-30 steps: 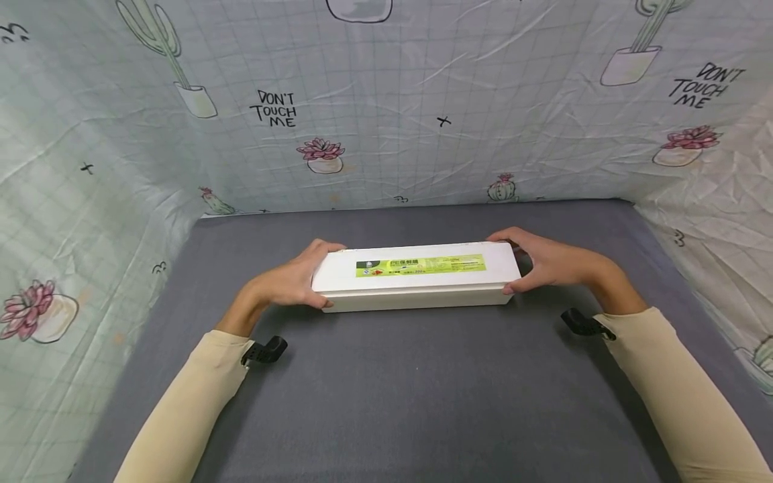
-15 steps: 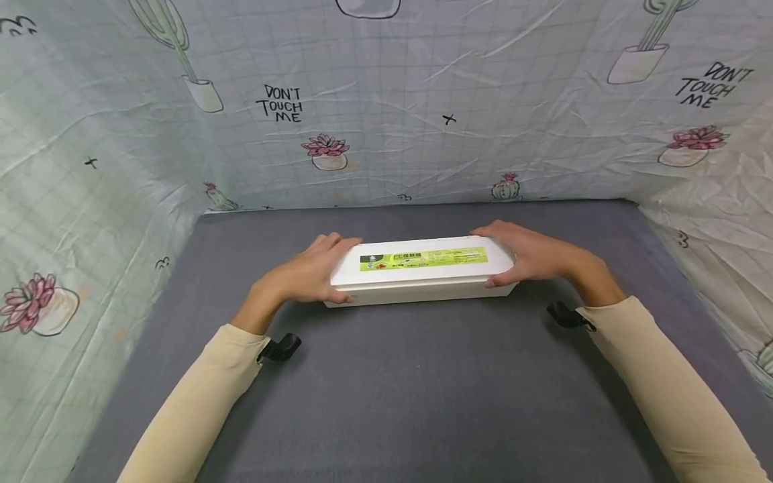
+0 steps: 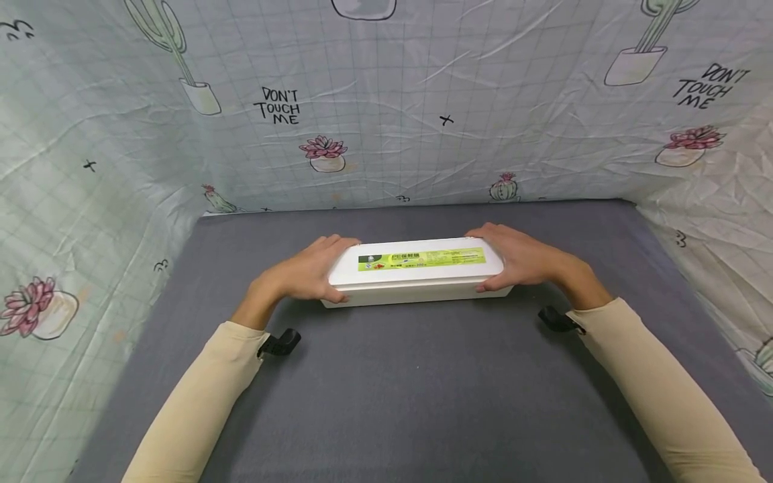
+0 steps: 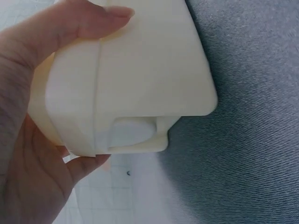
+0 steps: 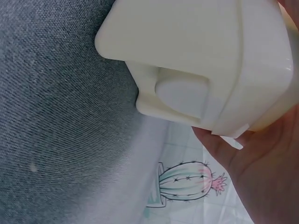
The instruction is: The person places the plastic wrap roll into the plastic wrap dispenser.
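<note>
A long white cling film box (image 3: 417,292) with a yellow-green label on its lid rests on the grey table. My left hand (image 3: 308,270) grips its left end, thumb on the near side and fingers over the far edge. In the left wrist view the left thumb (image 4: 105,21) lies across the box's front (image 4: 154,60), beside the seam of the lid. At the right end my right hand (image 3: 519,256) holds the box the same way. A recess with a pale rounded piece (image 5: 182,95) shows in the box's end in the right wrist view. The far fingers are partly hidden.
The grey cloth-covered table (image 3: 417,402) spreads out on all sides of the box. Behind it hangs a pale cactus-print curtain (image 3: 386,87), which also closes off both sides. Black wrist mounts (image 3: 280,342) stick out from the cuffs.
Both hands have slid inward from the box's ends and now lie further over it. The box has shifted slightly away from me. Over the last half second the right hand moved a little left.
</note>
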A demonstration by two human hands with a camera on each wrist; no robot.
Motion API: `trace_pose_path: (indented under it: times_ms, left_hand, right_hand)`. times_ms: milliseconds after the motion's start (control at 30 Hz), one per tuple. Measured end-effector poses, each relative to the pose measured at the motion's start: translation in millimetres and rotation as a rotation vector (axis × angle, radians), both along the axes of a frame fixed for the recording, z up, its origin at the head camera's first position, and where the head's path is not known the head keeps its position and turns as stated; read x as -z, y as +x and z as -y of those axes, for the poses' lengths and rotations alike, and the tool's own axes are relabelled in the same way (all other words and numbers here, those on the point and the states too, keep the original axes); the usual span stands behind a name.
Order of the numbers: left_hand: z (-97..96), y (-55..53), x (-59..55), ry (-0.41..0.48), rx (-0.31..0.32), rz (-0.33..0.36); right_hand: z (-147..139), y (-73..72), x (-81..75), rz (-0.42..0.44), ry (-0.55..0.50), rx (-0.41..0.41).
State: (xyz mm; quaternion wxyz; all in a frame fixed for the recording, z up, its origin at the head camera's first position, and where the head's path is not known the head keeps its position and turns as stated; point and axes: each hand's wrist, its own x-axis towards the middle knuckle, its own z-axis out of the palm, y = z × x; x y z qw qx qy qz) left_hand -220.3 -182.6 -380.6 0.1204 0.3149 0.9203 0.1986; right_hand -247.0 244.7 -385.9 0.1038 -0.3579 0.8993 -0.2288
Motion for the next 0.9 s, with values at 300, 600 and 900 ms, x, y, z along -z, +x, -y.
trace_pose_path:
  times_ms: [300,600,900]
  left_hand:
    - [4.2,-3.8,5.6,0.036,-0.01,-0.054]
    - [2.2,-5.0,7.9,0.009,-0.045,-0.115]
    - [-11.3,-7.3,4.2,-0.075,-0.036,-0.219]
  right_hand:
    - [6,2.1,-3.5,-0.093,0.106,0.021]
    - [7,-0.2,-4.0,-0.121,0.123,0.039]
    - [11,-1.0,-8.0,-0.166,0.217,0.049]
